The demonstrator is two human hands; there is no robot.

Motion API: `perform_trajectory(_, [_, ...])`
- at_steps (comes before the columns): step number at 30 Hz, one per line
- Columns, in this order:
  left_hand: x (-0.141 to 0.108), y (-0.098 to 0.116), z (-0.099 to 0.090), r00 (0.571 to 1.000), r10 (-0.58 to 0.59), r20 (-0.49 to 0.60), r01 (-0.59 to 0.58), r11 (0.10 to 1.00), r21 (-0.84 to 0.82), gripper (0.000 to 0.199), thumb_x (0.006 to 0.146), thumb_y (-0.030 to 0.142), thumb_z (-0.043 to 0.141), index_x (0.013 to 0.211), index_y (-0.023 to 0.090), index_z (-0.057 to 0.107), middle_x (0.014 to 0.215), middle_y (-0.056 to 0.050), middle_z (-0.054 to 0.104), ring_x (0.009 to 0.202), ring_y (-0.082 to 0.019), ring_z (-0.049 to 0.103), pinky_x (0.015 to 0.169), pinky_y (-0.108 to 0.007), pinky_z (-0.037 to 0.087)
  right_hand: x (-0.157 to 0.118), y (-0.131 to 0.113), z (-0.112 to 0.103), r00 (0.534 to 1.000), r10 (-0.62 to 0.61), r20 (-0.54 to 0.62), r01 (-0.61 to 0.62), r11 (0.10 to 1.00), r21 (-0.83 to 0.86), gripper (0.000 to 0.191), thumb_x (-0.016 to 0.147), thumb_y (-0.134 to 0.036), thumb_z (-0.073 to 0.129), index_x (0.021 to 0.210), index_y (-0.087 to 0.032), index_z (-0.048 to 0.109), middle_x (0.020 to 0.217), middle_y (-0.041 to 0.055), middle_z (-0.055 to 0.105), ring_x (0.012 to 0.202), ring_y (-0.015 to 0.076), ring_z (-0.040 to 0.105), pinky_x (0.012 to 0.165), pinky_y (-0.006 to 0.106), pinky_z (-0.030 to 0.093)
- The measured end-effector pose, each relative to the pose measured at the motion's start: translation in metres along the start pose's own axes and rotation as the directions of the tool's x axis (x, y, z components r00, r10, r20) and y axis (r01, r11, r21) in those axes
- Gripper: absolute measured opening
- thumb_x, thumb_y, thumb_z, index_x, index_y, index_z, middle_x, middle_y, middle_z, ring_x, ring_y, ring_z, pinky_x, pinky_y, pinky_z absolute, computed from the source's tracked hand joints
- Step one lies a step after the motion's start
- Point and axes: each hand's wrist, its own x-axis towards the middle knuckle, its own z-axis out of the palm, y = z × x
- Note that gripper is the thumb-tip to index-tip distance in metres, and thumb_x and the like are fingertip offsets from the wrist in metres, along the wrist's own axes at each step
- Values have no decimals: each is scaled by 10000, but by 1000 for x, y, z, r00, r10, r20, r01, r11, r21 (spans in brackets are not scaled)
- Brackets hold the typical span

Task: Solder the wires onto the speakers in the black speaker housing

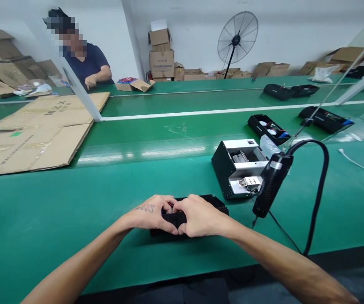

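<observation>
The fingers of the left hand (pixel 146 215) and right hand (pixel 199 215) bend in close, and their tips almost meet. The thumbs are down by the near wall of a black case (pixel 177 218). I cannot tell what the tips pinch, as the hands hide it. The black case lies low in the middle of the frame, on the green surface (pixel 169 179). A hand on each half probably keeps it from sliding.

Right of the hands, a black electric screwdriver (pixel 272 183) hangs with its tip down, likely so it is easy to grab. Behind it sits a black and silver metal box (pixel 247 169), its open side showing the parts inside. Farther back, to the right, is an open case with wires (pixel 269 128). A big flat cardboard sheet (pixel 42 131) lies at the left. Another person (pixel 86 65) is at the upper left.
</observation>
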Motion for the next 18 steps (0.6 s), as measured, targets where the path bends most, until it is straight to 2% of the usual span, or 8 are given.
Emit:
perform_trajectory(6, [-1, 0, 0, 998, 56, 26, -56, 998, -8, 322, 687, 487, 882, 632, 205, 736, 1267, 9, 703, 1050, -219, 653, 915, -298, 486, -3, -1, 9, 995, -57, -80, 52, 997, -60, 382, 737, -276, 729, 1110, -237, 800, 749, 44, 779, 729, 259, 726, 592, 308, 305])
perform_trajectory(11, [-3, 0, 3, 999, 47, 13, -47, 999, 9, 329, 684, 500, 883, 621, 211, 738, 1218, 13, 699, 983, -200, 653, 846, -288, 479, -4, 3, 13, 995, -65, -74, 60, 995, -78, 358, 748, -293, 719, 1090, -222, 799, 775, 51, 792, 754, 259, 732, 610, 319, 317])
perform_trajectory(14, [-4, 2, 4, 1000, 28, 0, -28, 998, 53, 269, 682, 444, 893, 640, 218, 754, 1221, 23, 689, 940, -178, 658, 797, -275, 477, -4, 4, 18, 992, -93, -80, 85, 992, -98, 355, 750, -284, 715, 1092, -224, 786, 820, 55, 799, 798, 263, 740, 626, 323, 333])
perform_trajectory(18, [-10, 2, 7, 996, 76, -38, -69, 983, 172, 189, 654, 349, 931, 676, 242, 778, 1247, 30, 702, 1047, -201, 686, 894, -271, 518, -9, 0, 23, 987, -135, -84, 122, 982, -142, 341, 784, -287, 710, 1107, -189, 755, 873, 79, 797, 814, 274, 741, 658, 339, 395])
